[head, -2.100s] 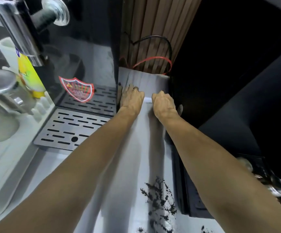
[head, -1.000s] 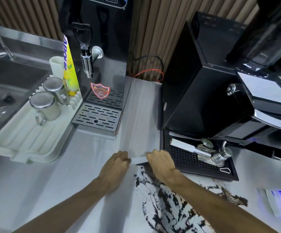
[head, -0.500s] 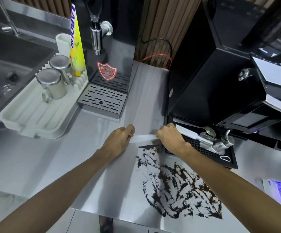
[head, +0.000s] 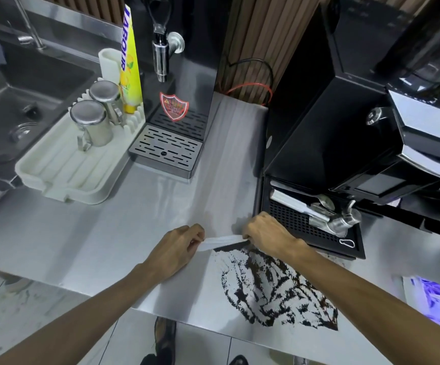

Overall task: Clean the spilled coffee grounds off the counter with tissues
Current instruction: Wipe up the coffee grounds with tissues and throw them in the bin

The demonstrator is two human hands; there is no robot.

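A white tissue (head: 220,241), folded into a narrow strip, is stretched between my two hands on the steel counter (head: 108,233). My left hand (head: 179,246) pinches its left end and my right hand (head: 266,237) pinches its right end. The strip lies along the far edge of a wide patch of dark coffee grounds (head: 274,285), which is smeared in streaks toward the counter's front edge. A thin dark line of grounds sits right against the tissue.
A black coffee machine (head: 332,127) with a drip tray (head: 306,225) stands right of my hands. A water dispenser (head: 176,88) with a metal grate is behind, a white drain tray (head: 63,169) with two steel cups to the left, a sink beyond. A packet (head: 435,299) lies at right.
Both hands have dragged the tissue strip from the back of the gap between the machines toward the counter's front, reaching the far edge of the grounds. The view has pulled back.
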